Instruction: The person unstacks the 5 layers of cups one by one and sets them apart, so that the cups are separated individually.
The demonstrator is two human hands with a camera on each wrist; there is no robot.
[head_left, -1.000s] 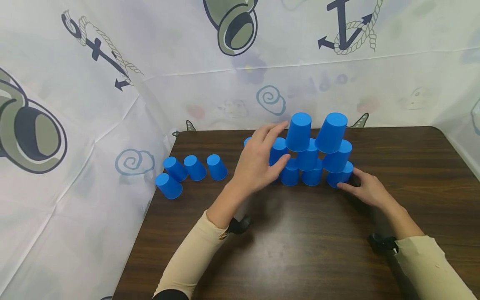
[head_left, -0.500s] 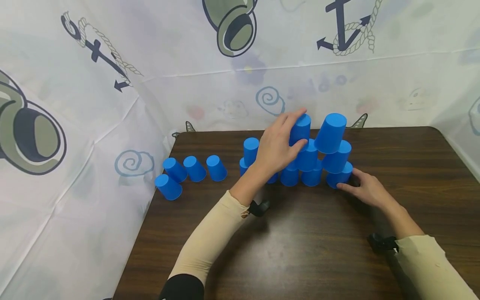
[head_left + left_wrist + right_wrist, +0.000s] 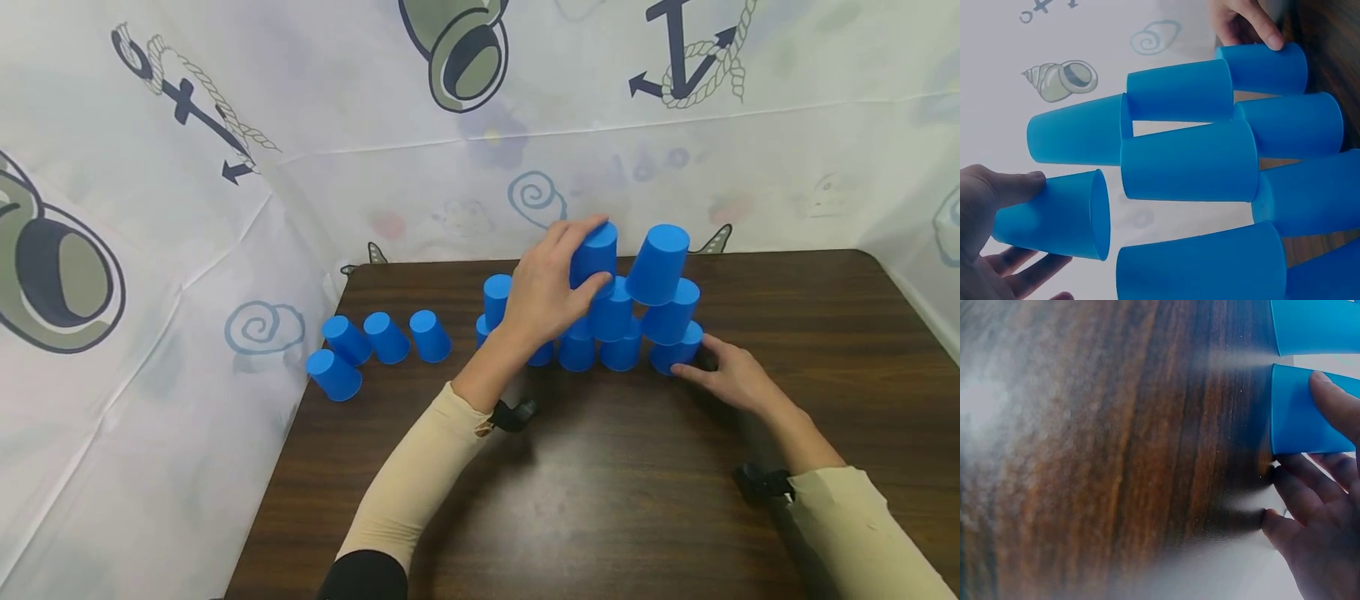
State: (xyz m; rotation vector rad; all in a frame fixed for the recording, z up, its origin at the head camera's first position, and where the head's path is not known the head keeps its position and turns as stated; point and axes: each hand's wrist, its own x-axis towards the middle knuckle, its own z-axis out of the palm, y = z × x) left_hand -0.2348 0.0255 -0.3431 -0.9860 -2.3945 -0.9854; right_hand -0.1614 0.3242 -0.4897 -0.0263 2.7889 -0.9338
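Observation:
Upside-down blue plastic cups form a stacked wall at the table's back. My left hand [image 3: 546, 287] holds an upper-level cup [image 3: 1060, 215] between thumb and fingers; in the left wrist view a narrow gap shows between its rim and the cups below. Beside it on the same level stands another cup [image 3: 658, 265]. My right hand [image 3: 735, 375] grips the bottom-row cup [image 3: 1304, 409] at the right end, thumb on the near side, fingers on the outer side. My left hand and forearm hide part of the stack in the head view.
Several loose upside-down cups [image 3: 386, 338] stand on the left of the dark wooden table [image 3: 600, 500]. A white printed cloth [image 3: 420, 183] hangs behind the table and along its left side.
My left hand has moved right and up from beside the upper-level cup and now holds it. My right hand has stayed at the bottom right cup.

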